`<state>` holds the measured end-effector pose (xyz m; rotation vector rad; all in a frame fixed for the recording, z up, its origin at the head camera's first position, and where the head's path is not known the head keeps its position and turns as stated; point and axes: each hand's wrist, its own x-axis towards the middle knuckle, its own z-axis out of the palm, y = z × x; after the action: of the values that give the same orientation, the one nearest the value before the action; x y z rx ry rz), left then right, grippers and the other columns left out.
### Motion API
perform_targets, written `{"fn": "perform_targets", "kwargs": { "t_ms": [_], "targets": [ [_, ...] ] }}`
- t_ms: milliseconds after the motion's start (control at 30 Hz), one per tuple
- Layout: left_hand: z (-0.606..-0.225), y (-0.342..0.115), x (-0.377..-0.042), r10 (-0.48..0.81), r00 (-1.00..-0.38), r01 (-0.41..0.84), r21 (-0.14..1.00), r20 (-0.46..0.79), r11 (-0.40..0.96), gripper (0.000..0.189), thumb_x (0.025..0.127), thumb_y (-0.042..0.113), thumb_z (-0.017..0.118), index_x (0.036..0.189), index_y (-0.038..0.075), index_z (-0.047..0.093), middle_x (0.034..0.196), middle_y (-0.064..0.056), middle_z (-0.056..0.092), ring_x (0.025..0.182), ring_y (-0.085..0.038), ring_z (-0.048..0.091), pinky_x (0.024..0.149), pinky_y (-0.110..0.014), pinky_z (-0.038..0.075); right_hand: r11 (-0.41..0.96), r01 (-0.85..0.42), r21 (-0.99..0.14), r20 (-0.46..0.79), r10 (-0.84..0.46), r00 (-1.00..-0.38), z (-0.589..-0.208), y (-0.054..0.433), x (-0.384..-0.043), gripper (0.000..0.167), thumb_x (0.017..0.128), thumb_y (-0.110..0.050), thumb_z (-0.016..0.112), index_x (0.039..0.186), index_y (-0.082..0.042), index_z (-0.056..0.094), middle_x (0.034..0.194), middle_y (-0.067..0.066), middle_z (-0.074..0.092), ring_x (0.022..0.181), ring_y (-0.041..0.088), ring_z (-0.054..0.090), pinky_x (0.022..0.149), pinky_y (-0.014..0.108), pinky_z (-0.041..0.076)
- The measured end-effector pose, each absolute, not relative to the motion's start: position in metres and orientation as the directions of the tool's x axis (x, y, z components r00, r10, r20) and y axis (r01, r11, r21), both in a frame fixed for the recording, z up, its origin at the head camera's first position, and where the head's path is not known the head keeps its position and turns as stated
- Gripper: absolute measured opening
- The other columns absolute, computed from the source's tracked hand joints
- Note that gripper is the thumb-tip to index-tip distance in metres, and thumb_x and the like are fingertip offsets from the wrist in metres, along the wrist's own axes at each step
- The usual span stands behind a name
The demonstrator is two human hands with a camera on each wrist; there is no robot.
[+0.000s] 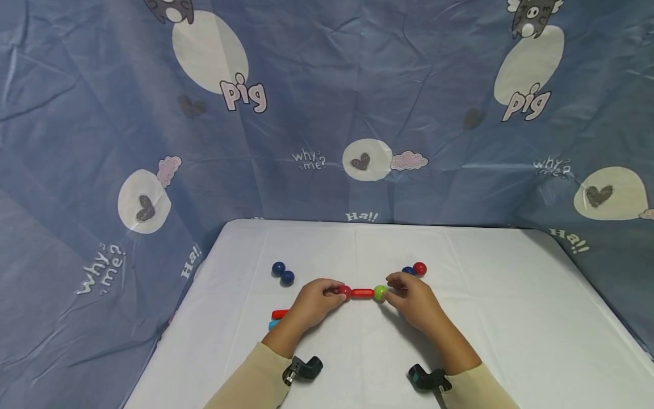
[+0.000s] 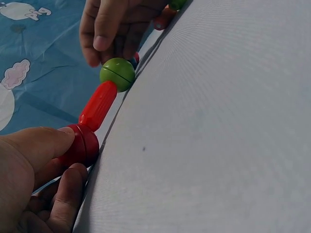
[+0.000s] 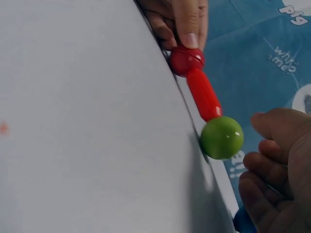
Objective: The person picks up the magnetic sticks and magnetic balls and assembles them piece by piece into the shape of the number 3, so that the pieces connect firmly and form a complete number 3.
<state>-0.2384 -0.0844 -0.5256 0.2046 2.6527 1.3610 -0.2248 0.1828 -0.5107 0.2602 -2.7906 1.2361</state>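
Observation:
A red rod [image 1: 363, 293] joins a red ball [image 1: 344, 292] at its left end to a green ball [image 1: 380, 293] at its right end. My left hand [image 1: 318, 301] pinches the red ball between thumb and fingers, as the left wrist view also shows. Beside the green ball is my right hand [image 1: 415, 300], its fingers loosely bent. In the right wrist view a gap separates the right thumb [image 3: 274, 124] from the green ball, and nothing sits between thumb and fingers.
Two blue balls [image 1: 283, 274] lie left of the joined piece. Beyond the right hand, another red ball [image 1: 420, 268] touches a partly hidden blue ball [image 1: 408, 271]. A red piece [image 1: 280, 314] and a light blue piece [image 1: 273, 324] show beside the left forearm on the white table [image 1: 511, 318].

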Motion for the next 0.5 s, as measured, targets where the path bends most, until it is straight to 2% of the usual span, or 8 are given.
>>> {"fn": "perform_targets", "kwargs": {
  "t_ms": [133,300,500],
  "targets": [
    [-0.525,-0.086,-0.238,0.19,-0.979,0.047,0.813,-0.079,0.58,0.031,0.093,0.032,0.081,0.121,0.019,0.077,0.113,0.001,0.07,0.098,-0.017,0.06,0.09,-0.04,0.054,0.638,-0.196,-0.744,0.16,-0.115,-0.98,-0.506,0.19,-0.225,0.032,0.092,-0.014,0.08,0.121,-0.004,0.07,0.115,0.01,0.074,0.112,0.026,0.069,0.102,0.044,0.055],
    [-0.525,-0.086,-0.238,0.191,-0.979,0.054,0.808,-0.073,0.586,0.032,0.093,0.032,0.081,0.123,0.019,0.077,0.116,0.0,0.071,0.101,-0.017,0.06,0.093,-0.041,0.054,0.689,-0.143,-0.711,0.129,-0.072,-0.989,-0.501,0.207,-0.222,0.026,0.094,-0.016,0.078,0.117,-0.006,0.072,0.115,0.01,0.072,0.112,0.027,0.069,0.101,0.047,0.056],
    [-0.524,-0.084,-0.237,0.188,-0.979,0.045,0.811,-0.081,0.584,0.032,0.094,0.032,0.08,0.123,0.02,0.077,0.117,0.001,0.07,0.102,-0.018,0.06,0.093,-0.041,0.054,0.705,-0.032,-0.708,0.012,-0.034,-0.999,-0.501,0.228,-0.213,0.022,0.097,-0.016,0.074,0.117,-0.008,0.071,0.117,0.009,0.07,0.107,0.024,0.069,0.082,0.033,0.062]
  ]
}}
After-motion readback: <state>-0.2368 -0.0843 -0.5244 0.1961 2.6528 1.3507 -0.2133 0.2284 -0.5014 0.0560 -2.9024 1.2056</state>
